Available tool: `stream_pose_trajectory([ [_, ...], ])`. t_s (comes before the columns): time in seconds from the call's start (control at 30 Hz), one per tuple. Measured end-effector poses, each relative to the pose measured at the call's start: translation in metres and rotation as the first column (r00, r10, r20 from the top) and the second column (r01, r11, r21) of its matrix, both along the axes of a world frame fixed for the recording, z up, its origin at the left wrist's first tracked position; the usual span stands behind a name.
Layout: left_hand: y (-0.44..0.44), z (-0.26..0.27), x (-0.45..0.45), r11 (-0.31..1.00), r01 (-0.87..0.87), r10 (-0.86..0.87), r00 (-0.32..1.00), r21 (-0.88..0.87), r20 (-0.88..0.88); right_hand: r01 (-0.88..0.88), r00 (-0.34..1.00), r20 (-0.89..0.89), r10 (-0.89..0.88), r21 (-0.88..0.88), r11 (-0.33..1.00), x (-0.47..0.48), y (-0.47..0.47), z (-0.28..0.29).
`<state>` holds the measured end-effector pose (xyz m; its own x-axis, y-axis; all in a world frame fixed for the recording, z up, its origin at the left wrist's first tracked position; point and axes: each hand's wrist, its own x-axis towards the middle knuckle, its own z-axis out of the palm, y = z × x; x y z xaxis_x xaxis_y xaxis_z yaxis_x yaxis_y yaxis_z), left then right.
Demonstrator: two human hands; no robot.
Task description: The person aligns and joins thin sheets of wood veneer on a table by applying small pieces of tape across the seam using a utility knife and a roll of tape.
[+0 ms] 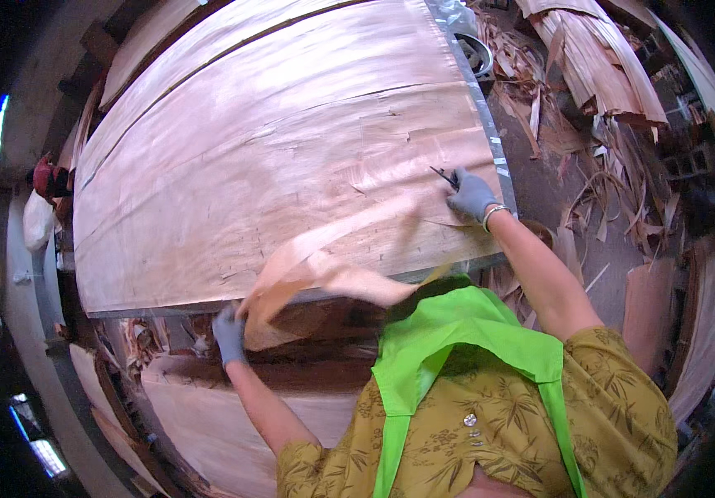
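Large thin wood veneer sheets (270, 149) cover the worktable in front of me. At the table's near edge my left hand (229, 335), in a grey glove, grips a long curling strip of veneer (282, 267). The strip bends over the edge toward my green apron, blurred in part. My right hand (471, 194), gloved too, holds a dark slender tool (444, 177), perhaps a knife or scissors, just above the veneer near the table's right edge. Its fingers are closed around the tool.
Torn veneer scraps (625, 193) litter the floor at the right, below a stack of veneer (600, 68). A white-rimmed bucket (485, 56) stands beside the table's far right. More veneer (239, 417) lies low at my left. A person in red (49, 177) is at the far left.
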<state>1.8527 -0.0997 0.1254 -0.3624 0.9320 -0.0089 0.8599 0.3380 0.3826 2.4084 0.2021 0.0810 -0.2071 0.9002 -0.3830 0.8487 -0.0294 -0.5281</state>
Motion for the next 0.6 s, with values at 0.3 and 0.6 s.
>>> stream_pose_trajectory([
  [0.3,-0.113,-0.025,0.016,0.644,-0.697,0.530,0.703,-0.316,-0.474,0.014,1.000,-0.025,-0.014,-0.003,1.000,-0.001,0.002,-0.013],
  [0.6,0.201,0.034,0.294,0.719,0.663,-0.624,0.748,0.208,-0.227,0.046,0.997,-0.057,-0.047,-0.017,0.999,0.001,0.001,-0.007],
])
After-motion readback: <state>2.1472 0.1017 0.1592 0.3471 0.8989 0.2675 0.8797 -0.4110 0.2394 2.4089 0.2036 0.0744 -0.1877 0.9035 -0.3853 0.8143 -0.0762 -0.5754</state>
